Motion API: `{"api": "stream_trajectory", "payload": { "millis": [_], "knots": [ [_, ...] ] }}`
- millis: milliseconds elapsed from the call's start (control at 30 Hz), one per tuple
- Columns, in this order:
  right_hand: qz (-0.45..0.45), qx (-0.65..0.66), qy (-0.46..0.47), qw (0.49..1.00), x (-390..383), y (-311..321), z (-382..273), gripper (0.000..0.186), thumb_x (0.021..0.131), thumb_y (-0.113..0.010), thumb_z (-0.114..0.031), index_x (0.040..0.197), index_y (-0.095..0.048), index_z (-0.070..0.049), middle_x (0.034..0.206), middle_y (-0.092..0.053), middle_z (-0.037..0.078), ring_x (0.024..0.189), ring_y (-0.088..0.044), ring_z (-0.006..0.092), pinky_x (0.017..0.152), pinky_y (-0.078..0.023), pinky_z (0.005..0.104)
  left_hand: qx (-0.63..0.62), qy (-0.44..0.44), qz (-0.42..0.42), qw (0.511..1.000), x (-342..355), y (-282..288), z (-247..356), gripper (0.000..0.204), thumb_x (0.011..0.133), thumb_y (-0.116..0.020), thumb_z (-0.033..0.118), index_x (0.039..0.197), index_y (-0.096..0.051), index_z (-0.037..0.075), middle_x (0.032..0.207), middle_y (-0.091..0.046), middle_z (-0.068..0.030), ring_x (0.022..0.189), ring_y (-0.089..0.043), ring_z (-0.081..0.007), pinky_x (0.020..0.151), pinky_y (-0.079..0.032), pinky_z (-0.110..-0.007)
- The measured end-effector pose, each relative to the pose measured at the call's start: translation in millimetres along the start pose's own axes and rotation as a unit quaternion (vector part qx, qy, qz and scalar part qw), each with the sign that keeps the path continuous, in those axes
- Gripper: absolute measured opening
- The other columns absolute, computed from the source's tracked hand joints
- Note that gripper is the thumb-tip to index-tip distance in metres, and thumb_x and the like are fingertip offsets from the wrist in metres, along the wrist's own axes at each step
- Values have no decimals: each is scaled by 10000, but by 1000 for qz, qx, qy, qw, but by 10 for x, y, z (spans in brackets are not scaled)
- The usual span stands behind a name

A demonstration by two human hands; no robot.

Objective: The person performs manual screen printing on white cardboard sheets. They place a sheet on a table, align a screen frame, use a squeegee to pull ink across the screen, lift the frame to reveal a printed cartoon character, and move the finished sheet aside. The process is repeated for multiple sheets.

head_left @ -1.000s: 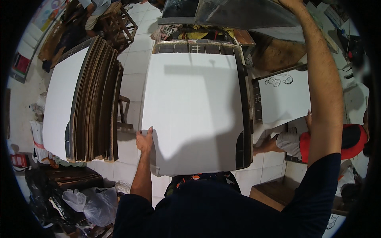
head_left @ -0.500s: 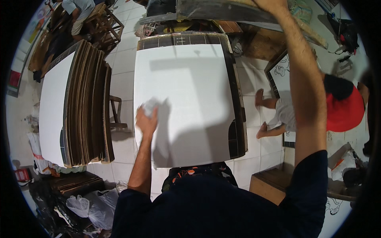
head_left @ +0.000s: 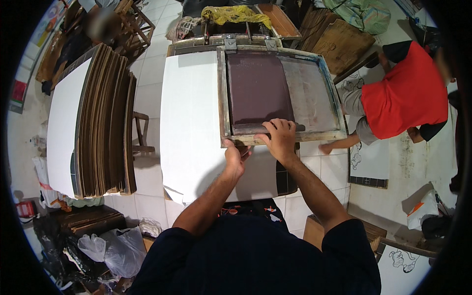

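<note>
A wooden printing screen [head_left: 322,135] lies over the right part of a white sheet [head_left: 189,113] on a dark-edged board. Two metal clamps hold the screen's far side. A dark purplish rectangle [head_left: 258,88] fills the left of its mesh; the right of the mesh is greyish. Along the near rail rests a squeegee [head_left: 246,130], and the fingers of my right hand [head_left: 281,140] curl over it, thumb by the rail. My left hand [head_left: 237,156] grips the screen's near rail close to its left corner, some fingers hidden under the wood.
A thick stack of boards [head_left: 105,123] topped with a white sheet stands at the left. On the right a person in a red shirt [head_left: 400,93] bends over sheets with line drawings. A yellow cloth [head_left: 236,17] lies beyond the screen; plastic bags [head_left: 120,250] sit at lower left.
The screen has come down from the far edge onto the sheet. My right hand has come nearer with it. My left hand has moved right to the rail. The person in red has shifted.
</note>
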State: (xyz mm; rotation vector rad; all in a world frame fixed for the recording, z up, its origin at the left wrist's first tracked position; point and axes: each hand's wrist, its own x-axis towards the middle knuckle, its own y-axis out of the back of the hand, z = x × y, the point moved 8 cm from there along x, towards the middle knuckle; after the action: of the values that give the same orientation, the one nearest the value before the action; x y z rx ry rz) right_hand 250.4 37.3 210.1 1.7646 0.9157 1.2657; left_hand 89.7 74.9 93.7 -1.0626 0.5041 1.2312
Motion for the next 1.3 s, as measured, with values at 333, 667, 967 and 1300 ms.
{"api": "stream_trajectory", "payload": {
  "millis": [333, 667, 967, 1300],
  "knots": [
    [-142, 50, -8, 989, 251, -673, 335, 315, 875, -813, -251, 1131, -698, -108, 1007, -687, 68, 981, -620, 302, 886, -440, 458, 618, -425, 138, 647, 165, 428, 377, 1147, 781, -902, 571, 1530, -365, -111, 1557, -434, -303, 1471, -385, -423, 1174, -320, -582],
    [-119, 72, 7, 990, 346, -699, 321, 213, 842, -812, -184, 983, -665, -122, 904, -629, 50, 907, -587, 282, 805, -403, 438, 709, -347, 125, 601, 427, 331, 233, 1525, 713, -841, 771, 1639, -35, -135, 1707, -127, -347, 1626, -9, -497, 1269, -44, -688],
    [-75, 15, 32, 997, 2450, -1671, 1312, 281, 839, -829, -230, 1052, -674, -133, 995, -689, 56, 1042, -636, 303, 870, -443, 478, 727, -337, 117, 587, 405, 260, 287, 1495, 754, -747, 842, 1631, -50, -149, 1704, -131, -357, 1616, -18, -525, 1266, -27, -692],
    [-77, 25, 23, 996, 1921, -1530, 1105, 313, 793, -819, -91, 1078, -706, -151, 993, -660, 39, 1021, -608, 294, 919, -438, 458, 732, -310, 111, 597, 407, 258, 283, 1491, 757, -742, 844, 1633, -46, -142, 1703, -142, -356, 1612, -41, -530, 1276, -33, -679]
  ]
}}
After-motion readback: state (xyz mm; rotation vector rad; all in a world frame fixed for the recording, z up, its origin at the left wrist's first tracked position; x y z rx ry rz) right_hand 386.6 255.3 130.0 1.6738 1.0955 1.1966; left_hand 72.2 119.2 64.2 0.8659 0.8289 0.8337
